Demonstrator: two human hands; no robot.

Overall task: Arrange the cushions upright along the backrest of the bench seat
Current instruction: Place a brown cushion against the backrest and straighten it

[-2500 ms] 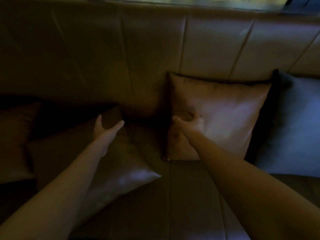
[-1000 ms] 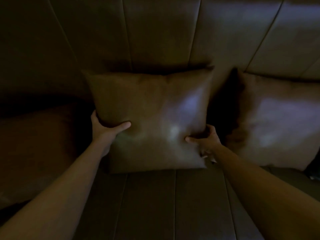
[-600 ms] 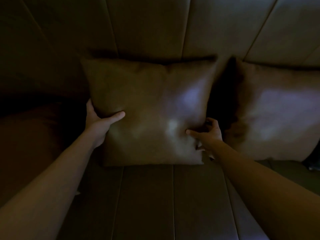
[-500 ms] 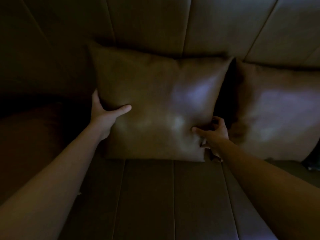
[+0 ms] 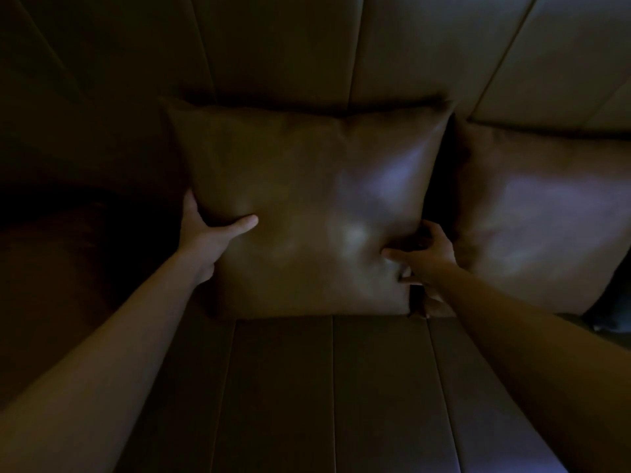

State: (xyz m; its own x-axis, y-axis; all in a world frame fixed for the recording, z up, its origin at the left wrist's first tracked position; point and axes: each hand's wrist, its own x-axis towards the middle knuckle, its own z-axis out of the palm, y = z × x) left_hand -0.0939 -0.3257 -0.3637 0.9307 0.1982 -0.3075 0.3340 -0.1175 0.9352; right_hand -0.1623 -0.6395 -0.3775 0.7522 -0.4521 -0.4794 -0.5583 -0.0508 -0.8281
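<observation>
A square brown cushion stands upright against the padded backrest in the middle of the view. My left hand grips its left edge, thumb across the front. My right hand grips its lower right edge, thumb pressed into the face. A second brown cushion stands upright just to the right, nearly touching the first. The light is very dim.
The bench seat with stitched seams stretches toward me below the cushions. A dark reddish cushion lies low in the shadow at the left. A dark shape shows at the far right edge.
Both hands took the cushion that lay flat at the left and stood it up against the backrest beside the right one. In the last half second it has barely shifted.
</observation>
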